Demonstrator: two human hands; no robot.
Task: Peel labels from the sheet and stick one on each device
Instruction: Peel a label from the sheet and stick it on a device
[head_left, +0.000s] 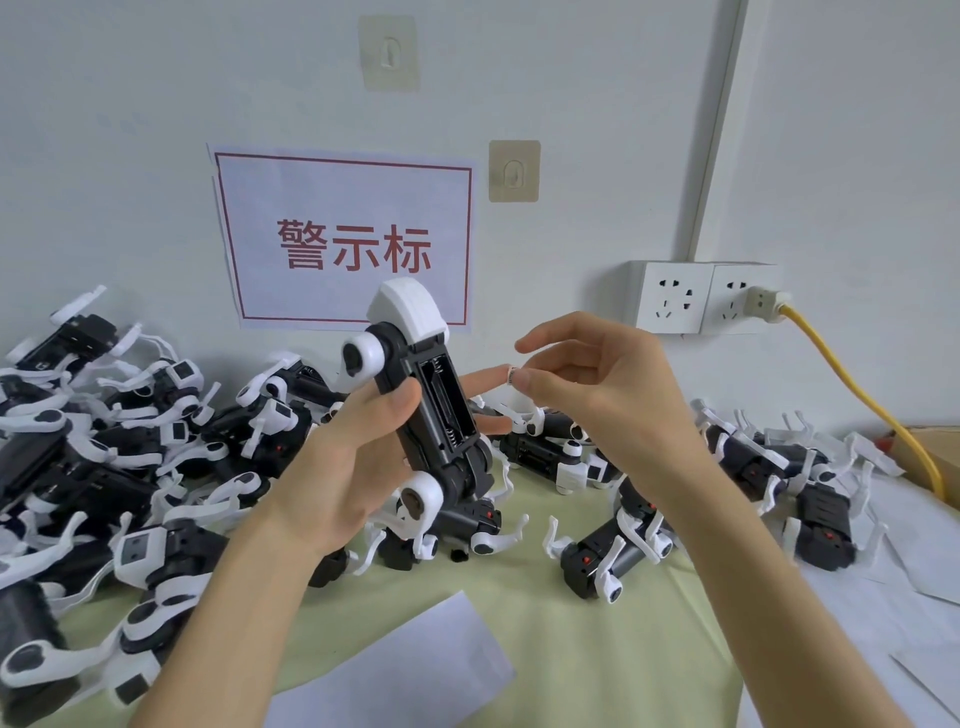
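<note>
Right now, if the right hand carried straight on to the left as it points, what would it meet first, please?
Probably the left hand's fingertip, just beside the label pinched in the right hand; then the held device. Depth is unclear.

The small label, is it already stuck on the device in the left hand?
No, the small label sits at the right hand's fingertips, apart from the device gripped by the left hand.
</note>
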